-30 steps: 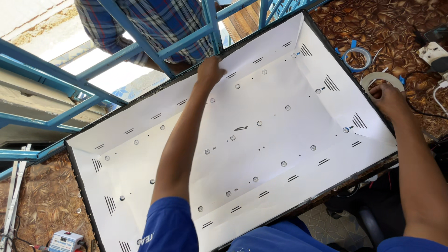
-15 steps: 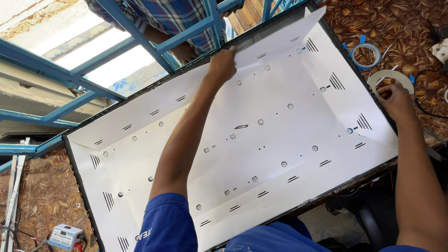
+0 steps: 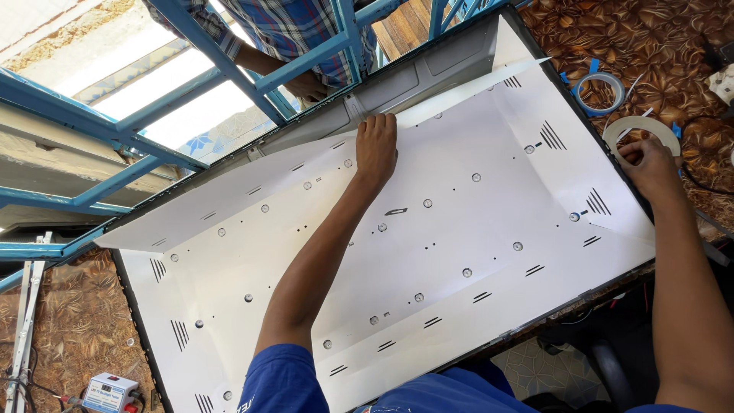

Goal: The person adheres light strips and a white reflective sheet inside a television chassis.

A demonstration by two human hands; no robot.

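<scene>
A large white reflector sheet [image 3: 459, 229] with small round holes lies in a black-rimmed flat panel tray [image 3: 138, 306]. My left hand [image 3: 376, 145] grips the sheet's far edge near the middle and holds that flap lifted. Grey metal backing [image 3: 428, 73] shows beyond the flap. My right hand [image 3: 650, 164] is curled over the sheet's right edge at the tray rim, right next to a white tape roll [image 3: 621, 128].
Another person in a plaid shirt stands beyond the panel, with a hand [image 3: 306, 86] at its far rim. A blue tape ring [image 3: 579, 90] lies on the brown patterned cloth [image 3: 657, 46]. Blue metal bars [image 3: 191, 46] cross the upper left. A small meter box [image 3: 111, 391] sits lower left.
The sheet's far flap has come up off the tray, uncovering grey metal behind it. My left hand has drawn the edge nearer to me. My right hand stays at the right rim.
</scene>
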